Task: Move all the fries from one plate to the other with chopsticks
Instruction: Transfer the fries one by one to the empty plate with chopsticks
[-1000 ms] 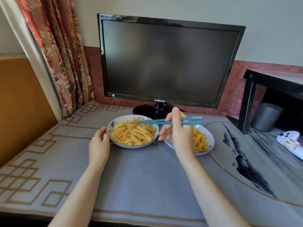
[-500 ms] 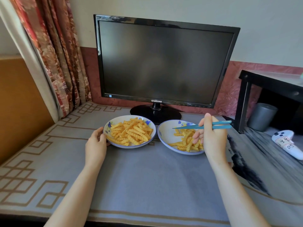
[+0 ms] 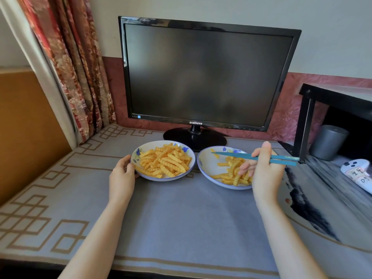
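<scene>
Two white plates with blue flowers stand side by side in front of the monitor. The left plate (image 3: 136, 156) is heaped with crinkle-cut fries (image 3: 165, 165). The right plate (image 3: 205, 164) holds a smaller pile of fries (image 3: 231, 174) on its right half. My left hand (image 3: 121, 176) holds the left plate's near-left rim. My right hand (image 3: 263, 172) grips a pair of blue chopsticks (image 3: 231, 156) over the right plate, tips pointing left. One fry (image 3: 215, 154) shows just under the tips; whether they pinch it I cannot tell.
A black monitor (image 3: 207, 77) on its stand (image 3: 194, 137) rises right behind the plates. A grey patterned cloth (image 3: 181, 218) covers the table. To the right are a black shelf (image 3: 306, 121), a grey cylinder (image 3: 328, 141) and a white controller (image 3: 358, 174). Curtains (image 3: 66, 67) hang at left.
My right hand carried the chopsticks from above the left plate rightward to over the right plate. My left hand stayed on the left plate's rim.
</scene>
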Demonstrator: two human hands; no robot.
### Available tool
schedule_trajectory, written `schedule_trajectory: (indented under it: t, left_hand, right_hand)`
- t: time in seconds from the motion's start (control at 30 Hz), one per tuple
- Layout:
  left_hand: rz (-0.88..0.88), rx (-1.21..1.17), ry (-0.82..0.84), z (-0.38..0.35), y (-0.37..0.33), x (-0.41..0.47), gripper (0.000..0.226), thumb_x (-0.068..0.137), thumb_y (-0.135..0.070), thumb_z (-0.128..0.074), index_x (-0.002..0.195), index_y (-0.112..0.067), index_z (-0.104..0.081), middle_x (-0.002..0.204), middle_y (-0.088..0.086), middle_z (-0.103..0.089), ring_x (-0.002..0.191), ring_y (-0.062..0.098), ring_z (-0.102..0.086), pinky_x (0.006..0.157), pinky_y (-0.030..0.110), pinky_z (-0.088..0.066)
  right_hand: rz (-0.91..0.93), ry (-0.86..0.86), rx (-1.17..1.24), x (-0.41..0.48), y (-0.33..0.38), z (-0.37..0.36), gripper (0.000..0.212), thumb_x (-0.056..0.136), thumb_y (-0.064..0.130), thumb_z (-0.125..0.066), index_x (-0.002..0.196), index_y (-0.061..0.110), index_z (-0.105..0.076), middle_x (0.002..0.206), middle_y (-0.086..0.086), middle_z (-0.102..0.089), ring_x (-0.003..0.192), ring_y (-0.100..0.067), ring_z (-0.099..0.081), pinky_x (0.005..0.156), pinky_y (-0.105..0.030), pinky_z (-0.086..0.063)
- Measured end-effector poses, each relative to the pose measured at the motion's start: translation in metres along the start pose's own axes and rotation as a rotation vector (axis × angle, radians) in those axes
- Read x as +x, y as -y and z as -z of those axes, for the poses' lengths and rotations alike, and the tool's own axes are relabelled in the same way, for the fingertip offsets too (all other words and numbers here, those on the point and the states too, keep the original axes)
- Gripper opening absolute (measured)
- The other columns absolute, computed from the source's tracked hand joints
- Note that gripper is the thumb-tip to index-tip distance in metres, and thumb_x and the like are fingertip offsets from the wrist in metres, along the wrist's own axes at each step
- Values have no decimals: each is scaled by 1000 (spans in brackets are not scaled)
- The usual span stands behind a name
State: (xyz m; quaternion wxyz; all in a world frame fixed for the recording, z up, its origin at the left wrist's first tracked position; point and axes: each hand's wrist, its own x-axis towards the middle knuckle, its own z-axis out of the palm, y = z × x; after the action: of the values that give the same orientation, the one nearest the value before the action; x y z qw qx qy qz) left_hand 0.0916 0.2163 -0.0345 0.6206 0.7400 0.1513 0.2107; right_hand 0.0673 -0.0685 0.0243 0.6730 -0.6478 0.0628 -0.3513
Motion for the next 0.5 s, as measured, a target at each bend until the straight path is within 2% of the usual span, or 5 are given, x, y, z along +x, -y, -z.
schedule_trajectory:
  t: [0.2,0.5]
  left_hand:
    - [2,6,-3,0,1,0,38,100,-10,-37,135,-9,-51,126,9,-61,97,23,-65,67,16,-45]
    - [-1,-13,-6,1,1,0,37,99,-9,-38,133,-10,-52,124,10,-62,96,23,-67,66,16,-46]
  right_hand:
    - [-67,47,200,-8,10,-9,39,104,31,-36,73,10,-48,41,-11,-55,35,-21,-54,37,-21,-32]
    - [-82,305,177,-36,11,-31,38,104,26,-35,71,8,-44,42,-13,-54,36,-25,-55,39,-21,-32]
